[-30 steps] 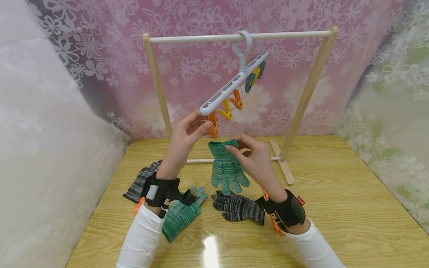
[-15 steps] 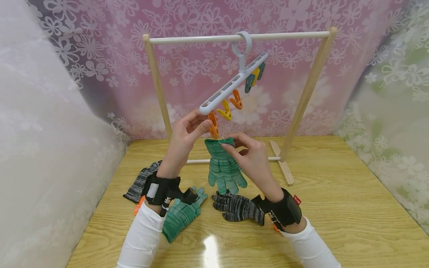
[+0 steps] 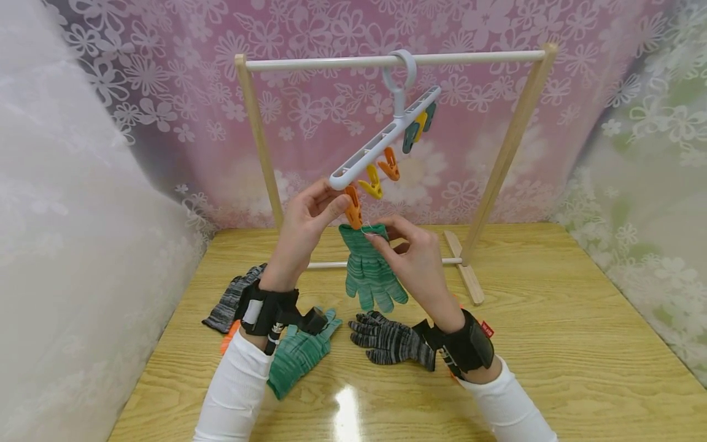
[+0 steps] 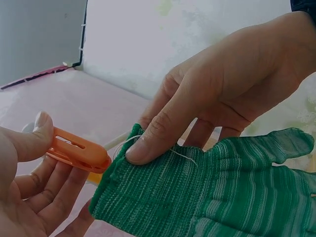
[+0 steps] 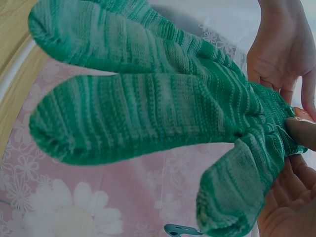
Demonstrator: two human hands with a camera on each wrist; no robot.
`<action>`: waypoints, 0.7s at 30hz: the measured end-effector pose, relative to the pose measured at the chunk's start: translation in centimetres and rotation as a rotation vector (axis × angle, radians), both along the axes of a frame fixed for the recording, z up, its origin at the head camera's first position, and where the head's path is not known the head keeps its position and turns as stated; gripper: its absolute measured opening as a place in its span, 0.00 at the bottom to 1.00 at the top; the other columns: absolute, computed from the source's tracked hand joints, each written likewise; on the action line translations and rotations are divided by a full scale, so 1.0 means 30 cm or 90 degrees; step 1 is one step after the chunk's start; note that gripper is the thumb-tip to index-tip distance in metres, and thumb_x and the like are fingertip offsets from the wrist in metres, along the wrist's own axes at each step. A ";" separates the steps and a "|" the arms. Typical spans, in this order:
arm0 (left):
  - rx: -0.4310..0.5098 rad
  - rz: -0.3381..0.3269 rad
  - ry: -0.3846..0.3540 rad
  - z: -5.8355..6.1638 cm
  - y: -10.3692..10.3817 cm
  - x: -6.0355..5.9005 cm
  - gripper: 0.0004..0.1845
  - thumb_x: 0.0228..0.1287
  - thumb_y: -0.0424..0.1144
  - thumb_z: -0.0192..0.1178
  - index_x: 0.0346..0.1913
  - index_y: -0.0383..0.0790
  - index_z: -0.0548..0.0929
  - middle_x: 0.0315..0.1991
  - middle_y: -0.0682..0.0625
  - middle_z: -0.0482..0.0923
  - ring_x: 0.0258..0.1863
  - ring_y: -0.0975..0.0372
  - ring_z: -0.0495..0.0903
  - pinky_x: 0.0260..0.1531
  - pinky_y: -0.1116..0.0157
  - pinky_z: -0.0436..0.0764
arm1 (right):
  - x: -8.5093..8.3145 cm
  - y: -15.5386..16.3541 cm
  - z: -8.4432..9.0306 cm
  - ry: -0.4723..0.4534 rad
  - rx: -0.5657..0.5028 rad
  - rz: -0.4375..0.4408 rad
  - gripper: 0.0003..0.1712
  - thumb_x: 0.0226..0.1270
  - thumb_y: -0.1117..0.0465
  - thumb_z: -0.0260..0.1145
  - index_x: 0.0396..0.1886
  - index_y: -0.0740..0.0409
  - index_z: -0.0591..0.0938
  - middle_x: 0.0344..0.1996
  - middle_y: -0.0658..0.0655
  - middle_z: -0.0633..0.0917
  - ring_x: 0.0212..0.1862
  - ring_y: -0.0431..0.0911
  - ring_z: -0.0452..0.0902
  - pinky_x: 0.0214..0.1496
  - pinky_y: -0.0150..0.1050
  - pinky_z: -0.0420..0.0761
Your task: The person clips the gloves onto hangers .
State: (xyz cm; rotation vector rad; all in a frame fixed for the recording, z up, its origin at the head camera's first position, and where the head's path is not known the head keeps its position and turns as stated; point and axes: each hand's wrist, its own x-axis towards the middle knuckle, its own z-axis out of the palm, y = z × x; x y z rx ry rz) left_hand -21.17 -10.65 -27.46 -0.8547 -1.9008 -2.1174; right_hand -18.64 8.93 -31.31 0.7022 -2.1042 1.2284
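Wooden table (image 3: 552, 344), nearest edge at 6 o'clock: two white sleeves with black wrist straps enter here. Lying flat on the table, near the wrists: a second green glove (image 3: 301, 356) at 7 o'clock beneath the left forearm; a grey striped glove (image 3: 389, 341) just beside the right wrist; another grey glove (image 3: 232, 301) at 8 o'clock, partly hidden behind the left wrist. Mid-field, above the table: right hand (image 3: 414, 261), thumb and forefinger pinching the cuff of a green knit glove (image 3: 371, 273), which hangs fingers-down clear of the table; a loose white thread shows at the cuff. Left hand (image 3: 306, 224), at 10 o'clock from the glove, thumb and fingers squeezing an orange clothespin (image 3: 351, 209); the clip's tip meets the glove's cuff edge. Above, a white clip hanger (image 3: 381, 144) slants down toward the left hand, carrying yellow, orange and teal pins. Farthest, at 12 o'clock: wooden rack (image 3: 513, 135) with white top rail bearing the hanger's hook; floral pink backdrop behind.
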 end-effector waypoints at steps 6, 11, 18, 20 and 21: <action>-0.002 0.007 0.000 0.004 0.006 -0.002 0.31 0.67 0.49 0.64 0.63 0.29 0.76 0.55 0.42 0.80 0.59 0.55 0.80 0.64 0.57 0.76 | -0.006 0.000 -0.001 0.012 -0.005 -0.010 0.10 0.64 0.64 0.75 0.44 0.59 0.88 0.33 0.56 0.89 0.35 0.48 0.86 0.29 0.34 0.84; -0.006 0.016 -0.002 0.004 0.012 -0.009 0.25 0.71 0.43 0.62 0.62 0.28 0.77 0.55 0.40 0.79 0.62 0.54 0.78 0.65 0.58 0.75 | -0.005 0.001 0.001 0.013 -0.008 -0.018 0.10 0.64 0.63 0.75 0.44 0.59 0.88 0.32 0.56 0.89 0.35 0.48 0.87 0.28 0.32 0.84; -0.007 0.029 -0.004 0.004 0.018 -0.020 0.15 0.74 0.35 0.60 0.56 0.28 0.79 0.52 0.46 0.80 0.62 0.54 0.78 0.65 0.57 0.75 | -0.005 0.000 0.005 0.016 -0.012 -0.021 0.09 0.65 0.63 0.74 0.43 0.59 0.88 0.31 0.56 0.89 0.34 0.47 0.87 0.27 0.30 0.83; -0.007 0.031 -0.004 0.004 0.019 -0.021 0.14 0.74 0.36 0.60 0.55 0.29 0.79 0.51 0.47 0.79 0.61 0.54 0.78 0.64 0.56 0.75 | -0.005 0.000 0.006 0.015 -0.016 -0.020 0.09 0.65 0.63 0.74 0.43 0.59 0.88 0.31 0.56 0.89 0.34 0.47 0.87 0.27 0.29 0.82; -0.008 0.032 -0.005 0.005 0.020 -0.021 0.14 0.74 0.36 0.60 0.54 0.29 0.80 0.51 0.47 0.79 0.60 0.55 0.79 0.64 0.56 0.76 | -0.004 -0.001 0.008 0.014 -0.018 -0.019 0.08 0.66 0.63 0.74 0.43 0.59 0.88 0.31 0.56 0.89 0.34 0.47 0.87 0.27 0.29 0.82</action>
